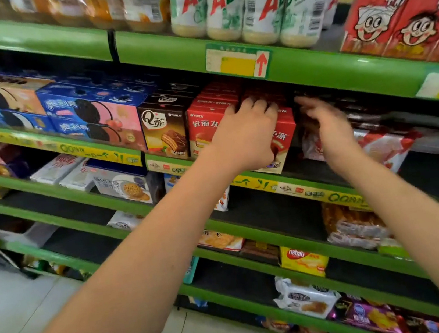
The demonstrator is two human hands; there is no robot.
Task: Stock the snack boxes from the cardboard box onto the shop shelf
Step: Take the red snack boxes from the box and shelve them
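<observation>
From my head camera, my left hand (pixel 247 131) grips the front red snack box (pixel 283 140) on the green shop shelf (pixel 314 187), fingers curled over its top edge. The box stands just right of another red box (pixel 204 129), which is beside a brown Q-pie box (pixel 164 131). Right of the red snack box, my right hand (pixel 328 125) hovers with fingers straight, blurred, holding nothing.

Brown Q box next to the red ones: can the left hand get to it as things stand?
Probably yes. The brown Q box faces out at the shelf edge, nothing before it; the left hand grips the red box and must release first.
</observation>
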